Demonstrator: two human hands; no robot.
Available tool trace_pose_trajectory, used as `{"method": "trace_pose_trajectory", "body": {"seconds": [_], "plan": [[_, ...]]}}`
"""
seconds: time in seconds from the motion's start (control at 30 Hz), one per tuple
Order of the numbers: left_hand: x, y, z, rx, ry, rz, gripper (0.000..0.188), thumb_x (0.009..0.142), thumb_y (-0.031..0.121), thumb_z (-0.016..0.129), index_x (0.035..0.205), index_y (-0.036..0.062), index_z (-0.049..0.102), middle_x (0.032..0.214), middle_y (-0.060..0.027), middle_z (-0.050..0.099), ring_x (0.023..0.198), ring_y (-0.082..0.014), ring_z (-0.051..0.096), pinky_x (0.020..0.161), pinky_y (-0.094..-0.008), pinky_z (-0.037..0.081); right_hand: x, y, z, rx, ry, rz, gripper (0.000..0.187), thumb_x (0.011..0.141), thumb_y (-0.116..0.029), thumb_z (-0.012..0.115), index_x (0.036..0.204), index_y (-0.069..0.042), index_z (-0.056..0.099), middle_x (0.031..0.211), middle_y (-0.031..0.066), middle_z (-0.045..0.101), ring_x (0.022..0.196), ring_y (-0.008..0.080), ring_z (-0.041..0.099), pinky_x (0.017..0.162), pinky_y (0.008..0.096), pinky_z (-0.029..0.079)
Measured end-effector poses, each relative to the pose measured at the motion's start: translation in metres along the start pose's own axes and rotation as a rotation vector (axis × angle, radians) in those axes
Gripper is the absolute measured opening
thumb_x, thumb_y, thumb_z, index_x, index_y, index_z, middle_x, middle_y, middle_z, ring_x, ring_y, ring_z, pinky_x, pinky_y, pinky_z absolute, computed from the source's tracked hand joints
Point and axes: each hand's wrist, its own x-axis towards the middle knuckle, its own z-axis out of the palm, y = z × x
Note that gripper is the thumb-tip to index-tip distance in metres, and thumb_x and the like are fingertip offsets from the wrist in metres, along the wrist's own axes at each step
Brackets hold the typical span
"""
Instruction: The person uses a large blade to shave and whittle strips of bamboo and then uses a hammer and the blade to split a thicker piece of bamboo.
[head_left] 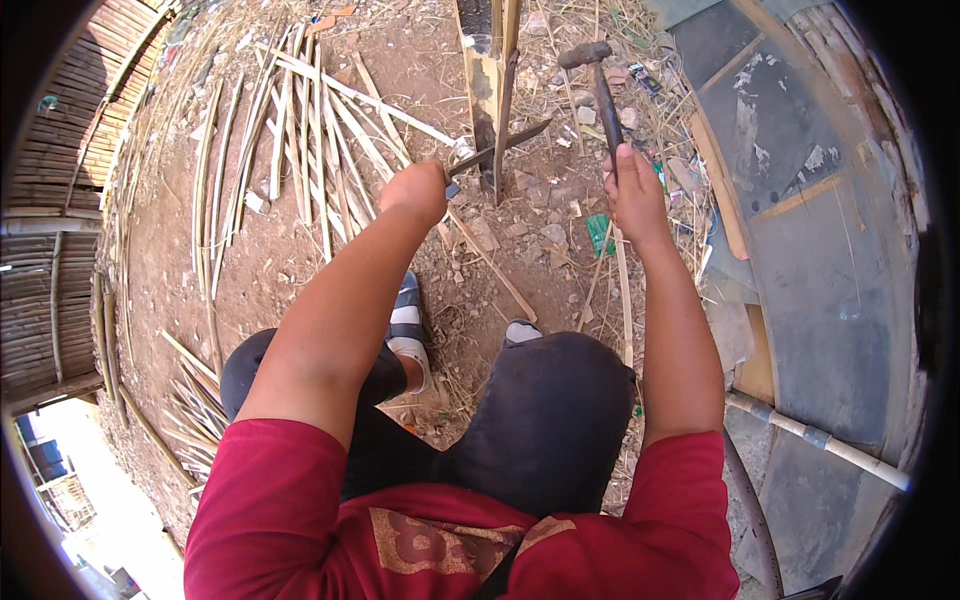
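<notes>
My left hand (416, 193) is closed around the handle of a large knife (524, 134), its dark blade pointing away to the right. The blade crosses an upright split bamboo piece (484, 92) that comes in from the top edge; whether it is lodged in the bamboo I cannot tell. To the right, my right hand (636, 196) grips a hammer (605, 100) by its dark handle. The hammer head is raised at the upper end, apart from the knife and the bamboo.
Many split bamboo strips (318, 120) lie on the dirt ground at the left. A second pile of strips (195, 415) is nearer my left side. Grey panels (810, 270) line the right. A bamboo wall (45, 290) stands far left. Green plastic scrap (600, 233) lies below the hammer.
</notes>
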Motion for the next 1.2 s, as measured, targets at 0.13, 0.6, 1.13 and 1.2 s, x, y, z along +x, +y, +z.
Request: {"method": "trace_pose_trajectory", "body": {"seconds": [0.13,0.6,1.13,1.2], "plan": [[-0.001,0.009,-0.007,0.013,-0.035,0.043,0.026,0.093,0.009,0.061,0.117,0.0050,0.067,0.108,-0.0212,0.074,0.103,-0.0381,0.073,0.089,-0.0471,0.059,0.010,0.073,0.022,-0.386,-0.032,-0.059,0.053,0.111,-0.048,0.041,0.096,-0.002,0.062,0.068,0.0010,0.052,0.062,0.0112,0.049,0.060,0.0301,0.041],[0.000,-0.009,-0.003,-0.002,-0.039,0.005,0.030,0.089,0.005,0.061,0.118,0.0039,0.065,0.108,-0.0224,0.073,0.105,-0.0389,0.071,0.089,-0.0490,0.058,0.014,0.089,0.014,-0.446,-0.210,0.039,0.053,0.111,-0.047,0.039,0.096,-0.002,0.063,0.069,0.0037,0.054,0.066,0.0176,0.055,0.068,0.0351,0.047],[-0.004,-0.013,0.002,0.062,-0.062,0.015,0.026,0.092,0.008,0.060,0.116,0.0054,0.068,0.112,-0.0211,0.073,0.108,-0.0372,0.071,0.092,-0.0479,0.058,0.015,0.068,0.014,-0.259,-0.035,0.084,0.052,0.110,-0.052,0.042,0.097,-0.006,0.062,0.068,-0.0020,0.052,0.056,0.0094,0.050,0.055,0.0282,0.042],[-0.004,-0.015,0.003,0.064,-0.078,0.004,0.026,0.092,0.008,0.060,0.116,0.0053,0.068,0.112,-0.0210,0.073,0.108,-0.0372,0.071,0.091,-0.0480,0.058,0.008,0.018,0.000,-0.021,-0.032,0.083,0.050,0.111,-0.048,0.039,0.098,-0.004,0.061,0.072,0.0018,0.056,0.064,0.0134,0.056,0.061,0.0328,0.045]]}}
